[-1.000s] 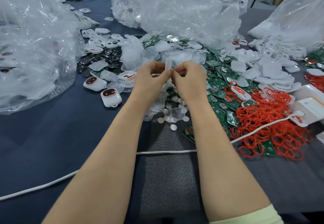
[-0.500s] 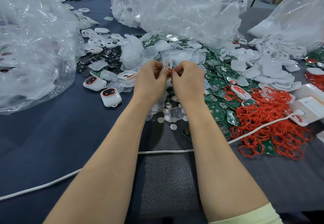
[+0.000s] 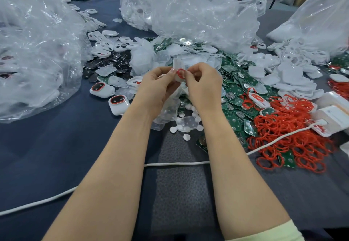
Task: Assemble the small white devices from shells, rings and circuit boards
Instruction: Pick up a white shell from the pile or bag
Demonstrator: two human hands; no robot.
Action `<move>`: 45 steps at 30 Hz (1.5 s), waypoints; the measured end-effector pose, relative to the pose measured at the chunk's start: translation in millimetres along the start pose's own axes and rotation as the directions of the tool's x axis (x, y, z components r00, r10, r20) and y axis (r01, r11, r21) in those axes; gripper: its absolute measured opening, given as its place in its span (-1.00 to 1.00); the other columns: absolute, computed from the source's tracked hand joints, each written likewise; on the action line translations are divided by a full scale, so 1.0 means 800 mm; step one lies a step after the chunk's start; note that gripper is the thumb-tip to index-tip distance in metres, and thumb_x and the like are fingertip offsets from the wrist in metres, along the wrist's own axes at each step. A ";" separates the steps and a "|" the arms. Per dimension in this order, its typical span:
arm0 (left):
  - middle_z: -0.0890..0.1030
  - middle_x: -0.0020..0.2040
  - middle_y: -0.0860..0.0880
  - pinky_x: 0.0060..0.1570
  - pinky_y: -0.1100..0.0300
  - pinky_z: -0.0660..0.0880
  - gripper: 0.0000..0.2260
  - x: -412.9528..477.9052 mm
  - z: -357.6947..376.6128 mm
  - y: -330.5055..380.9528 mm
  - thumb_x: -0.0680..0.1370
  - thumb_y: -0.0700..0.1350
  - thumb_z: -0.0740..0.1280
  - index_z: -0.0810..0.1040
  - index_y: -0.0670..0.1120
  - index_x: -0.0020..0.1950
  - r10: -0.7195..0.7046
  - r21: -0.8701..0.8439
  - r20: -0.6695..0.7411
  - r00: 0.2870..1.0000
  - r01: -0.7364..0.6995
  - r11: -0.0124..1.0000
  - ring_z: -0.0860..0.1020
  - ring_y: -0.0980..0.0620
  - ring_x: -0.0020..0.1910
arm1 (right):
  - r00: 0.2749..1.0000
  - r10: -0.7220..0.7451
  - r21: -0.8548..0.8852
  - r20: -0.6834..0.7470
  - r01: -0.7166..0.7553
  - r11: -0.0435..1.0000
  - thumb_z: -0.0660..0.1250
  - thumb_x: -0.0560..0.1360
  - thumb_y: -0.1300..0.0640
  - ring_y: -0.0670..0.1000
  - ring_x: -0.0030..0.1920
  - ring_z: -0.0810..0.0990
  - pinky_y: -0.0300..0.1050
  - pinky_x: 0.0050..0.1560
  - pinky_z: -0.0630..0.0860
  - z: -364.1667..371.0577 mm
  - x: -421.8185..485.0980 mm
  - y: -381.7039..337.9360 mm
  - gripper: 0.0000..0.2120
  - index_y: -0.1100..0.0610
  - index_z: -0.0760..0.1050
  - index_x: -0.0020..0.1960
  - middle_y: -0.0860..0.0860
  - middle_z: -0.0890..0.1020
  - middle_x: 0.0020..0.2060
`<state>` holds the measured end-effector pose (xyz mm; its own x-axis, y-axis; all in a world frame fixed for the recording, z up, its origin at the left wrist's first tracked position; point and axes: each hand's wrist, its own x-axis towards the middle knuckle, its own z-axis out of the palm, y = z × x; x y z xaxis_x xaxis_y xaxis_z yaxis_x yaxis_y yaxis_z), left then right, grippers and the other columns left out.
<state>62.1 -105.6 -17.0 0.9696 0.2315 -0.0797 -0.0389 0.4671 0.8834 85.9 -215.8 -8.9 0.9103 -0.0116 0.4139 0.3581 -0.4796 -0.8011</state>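
Above the middle of the table my left hand and my right hand meet, fingertips pinching a small translucent white shell with a red ring on it. The lower part of the shell is hidden by my fingers. Two finished white devices with dark red-rimmed windows lie to the left. Green circuit boards spread to the right, beside a heap of red rings. White shells pile up at the right back.
Big clear plastic bags stand at the left, at the back and at the right. A white cable crosses the dark blue tablecloth under my forearms. White boxes sit at the right edge. Small white discs lie below my hands.
The shell has turned between my fingertips, and the red ring now shows on it. Both hands stay in much the same place.
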 end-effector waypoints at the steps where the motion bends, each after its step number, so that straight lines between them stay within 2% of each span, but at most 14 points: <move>1: 0.65 -0.19 -0.09 -0.03 0.25 0.59 -0.93 0.001 0.001 -0.001 0.59 -0.25 0.29 0.55 -0.19 -0.05 0.017 0.037 -0.013 1.000 -0.017 0.999 0.64 0.07 -0.15 | 1.000 -0.002 -0.003 0.001 0.002 1.000 0.37 0.51 0.18 -0.21 -0.34 0.46 -0.44 -0.30 0.37 0.000 0.000 0.000 -0.93 0.13 0.54 -0.16 -0.14 0.50 -0.37; 5: 0.65 -0.13 -0.09 0.03 0.23 0.58 -0.92 0.002 0.000 -0.003 0.60 -0.23 0.28 0.56 -0.18 -0.03 0.074 0.146 -0.043 0.996 -0.067 0.987 0.64 0.06 -0.11 | 1.000 -0.009 -0.023 0.013 0.009 1.000 0.35 0.51 0.20 -0.09 -0.27 0.51 -0.33 -0.23 0.42 0.000 0.001 -0.001 -0.94 0.16 0.56 -0.14 -0.05 0.55 -0.33; 10: 0.65 -0.12 -0.11 0.05 0.21 0.58 -0.92 0.001 0.001 -0.002 0.61 -0.24 0.27 0.55 -0.19 -0.01 0.080 0.167 -0.037 0.996 -0.073 0.983 0.65 0.05 -0.11 | 1.000 -0.001 -0.046 0.020 0.002 0.999 0.34 0.52 0.20 -0.02 -0.18 0.56 -0.19 -0.12 0.47 0.000 0.003 0.001 -0.92 0.21 0.58 -0.09 0.02 0.60 -0.25; 14: 0.65 -0.15 -0.10 0.07 0.18 0.58 -0.91 -0.001 0.005 -0.002 0.61 -0.24 0.25 0.54 -0.17 -0.04 0.086 0.185 -0.033 0.996 -0.078 0.980 0.64 0.04 -0.11 | 1.000 0.001 -0.047 0.014 0.000 0.999 0.34 0.52 0.20 -0.04 -0.21 0.54 -0.27 -0.17 0.45 0.000 0.003 0.002 -0.92 0.20 0.58 -0.09 0.01 0.59 -0.27; 19: 0.65 -0.15 -0.10 0.02 0.22 0.59 -0.90 -0.003 0.005 -0.002 0.58 -0.22 0.31 0.54 -0.23 0.06 0.111 0.235 -0.035 0.993 -0.100 0.967 0.63 0.05 -0.11 | 0.999 -0.006 -0.057 0.033 0.008 0.998 0.33 0.52 0.20 -0.14 -0.28 0.48 -0.43 -0.28 0.38 0.000 0.002 0.003 -0.92 0.21 0.58 -0.08 -0.03 0.56 -0.30; 29: 0.68 -0.19 -0.07 -0.01 0.24 0.59 -0.91 -0.005 0.002 0.001 0.58 -0.25 0.31 0.55 -0.24 0.04 0.146 0.312 -0.037 0.989 -0.127 0.941 0.66 0.06 -0.12 | 0.998 -0.010 -0.112 0.061 0.017 0.994 0.29 0.54 0.21 -0.05 -0.20 0.53 -0.31 -0.20 0.41 0.000 0.002 0.000 -0.90 0.22 0.56 -0.04 0.00 0.57 -0.24; 32: 0.67 -0.16 -0.09 -0.08 0.29 0.59 -0.86 -0.004 0.002 0.001 0.58 -0.24 0.30 0.54 -0.27 0.09 0.156 0.353 -0.038 0.987 -0.133 0.926 0.65 0.09 -0.15 | 0.997 -0.013 -0.134 0.073 0.023 0.991 0.29 0.54 0.22 -0.04 -0.23 0.50 -0.32 -0.26 0.34 0.002 0.002 0.000 -0.90 0.23 0.56 -0.04 0.04 0.57 -0.24; 35: 0.66 -0.16 -0.07 -0.17 0.34 0.56 -0.92 -0.004 0.002 0.000 0.58 -0.24 0.30 0.55 -0.22 0.03 0.170 0.403 -0.037 0.985 -0.141 0.904 0.64 0.14 -0.20 | 0.996 -0.029 -0.180 0.086 0.045 0.983 0.27 0.55 0.22 -0.02 -0.24 0.49 -0.28 -0.26 0.35 0.003 0.001 0.000 -0.90 0.23 0.55 -0.05 0.08 0.60 -0.22; 37: 0.66 -0.17 -0.07 -0.15 0.30 0.57 -0.94 -0.004 0.002 -0.001 0.58 -0.22 0.30 0.55 -0.19 -0.01 0.193 0.431 -0.038 0.981 -0.158 0.888 0.64 0.13 -0.20 | 0.995 -0.038 -0.192 0.089 0.054 0.980 0.27 0.55 0.22 -0.02 -0.23 0.49 -0.28 -0.26 0.34 0.004 0.001 0.001 -0.89 0.23 0.55 -0.04 0.10 0.61 -0.21; 41: 0.67 -0.15 -0.09 0.00 0.13 0.60 -0.83 -0.003 0.003 -0.005 0.55 -0.12 0.39 0.56 -0.22 0.03 0.237 0.510 0.005 0.972 -0.206 0.835 0.65 0.02 -0.13 | 0.995 -0.032 -0.199 0.097 0.051 0.979 0.27 0.56 0.21 -0.02 -0.23 0.50 -0.28 -0.25 0.34 0.005 0.002 0.003 -0.89 0.23 0.55 -0.03 0.10 0.62 -0.20; 45: 0.68 -0.14 -0.07 0.04 0.08 0.61 -0.94 -0.002 -0.001 -0.005 0.54 -0.19 0.39 0.54 -0.14 -0.04 0.242 0.497 -0.016 0.970 -0.202 0.844 0.67 0.04 -0.12 | 0.996 -0.031 -0.123 0.087 0.042 0.992 0.30 0.53 0.23 -0.05 -0.23 0.52 -0.30 -0.22 0.40 0.005 -0.002 0.001 -0.92 0.21 0.57 -0.07 0.04 0.60 -0.24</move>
<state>60.4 -107.0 -21.0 0.9274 0.3512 0.1288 -0.1086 -0.0768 0.9911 85.7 -212.6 -11.6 0.9133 0.0800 0.3993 0.3676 -0.5838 -0.7239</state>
